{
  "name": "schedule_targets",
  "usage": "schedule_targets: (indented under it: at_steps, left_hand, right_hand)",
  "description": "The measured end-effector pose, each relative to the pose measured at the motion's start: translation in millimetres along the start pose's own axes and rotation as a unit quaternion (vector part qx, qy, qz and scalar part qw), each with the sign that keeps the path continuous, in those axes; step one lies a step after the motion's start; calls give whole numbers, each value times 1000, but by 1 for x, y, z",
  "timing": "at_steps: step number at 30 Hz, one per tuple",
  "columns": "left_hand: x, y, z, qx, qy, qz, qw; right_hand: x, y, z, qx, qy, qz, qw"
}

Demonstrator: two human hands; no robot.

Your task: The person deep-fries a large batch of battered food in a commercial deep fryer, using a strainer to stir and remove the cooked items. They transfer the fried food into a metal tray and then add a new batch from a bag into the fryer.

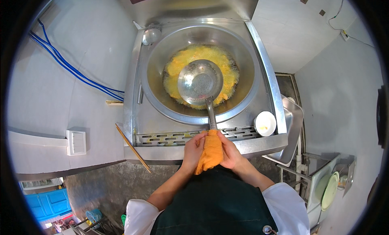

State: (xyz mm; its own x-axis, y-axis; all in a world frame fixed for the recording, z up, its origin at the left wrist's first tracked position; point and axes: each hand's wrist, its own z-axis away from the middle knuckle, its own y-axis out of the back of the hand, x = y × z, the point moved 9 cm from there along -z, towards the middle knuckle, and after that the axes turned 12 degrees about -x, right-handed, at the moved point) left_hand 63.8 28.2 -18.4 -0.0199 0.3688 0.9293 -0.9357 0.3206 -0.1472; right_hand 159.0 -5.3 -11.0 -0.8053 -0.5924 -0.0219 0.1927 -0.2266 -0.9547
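Observation:
Both my hands are around an orange cloth (211,153) wrapped on the handle of a perforated metal skimmer (200,82). My left hand (193,151) grips it from the left, and my right hand (232,151) from the right. The skimmer's round head lies over a large steel wok (155,98). In the wok, yellow-orange food (228,92) sits in bubbling oil around and behind the skimmer; its middle is hidden by the skimmer head. The cloth covers the lower part of the handle.
A white bowl (265,124) with small orange bits stands at the stove's front right corner. Long wooden chopsticks (133,148) stick out over the left front edge. A round metal ladle (151,36) rests back left. A slotted grate (170,139) runs along the front; a steel tray (293,128) is at right.

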Motion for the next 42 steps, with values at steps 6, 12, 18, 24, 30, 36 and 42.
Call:
schedule_targets:
  at_steps: [6, 12, 18, 24, 30, 36, 42]
  left_hand:
    - [-8, -17, -8, -142, 10, -72, 987]
    - [-14, -53, -15, -260, 154, 410, 860]
    - [-15, -28, -15, -185, 159, 351, 904]
    - [-2, -24, -34, -67, -14, 279, 958]
    - [-25, -11, -62, 47, -44, 36, 997]
    - [-53, -16, -64, 110, -42, 94, 989]
    - [-38, -33, -43, 1, 11, 165, 986]
  right_hand:
    - [-13, 14, 13, 121, 7, 95, 988]
    - [-24, -1, 14, 91, 12, 54, 994]
    - [-40, -8, 35, 187, -38, 202, 961]
    - [-70, -8, 37, 230, 55, 355, 904]
    - [-81, -8, 35, 230, 72, 442, 864]
    - [-85, -9, 34, 225, 43, 395, 890]
    - [-67, -16, 32, 224, 65, 307, 923]
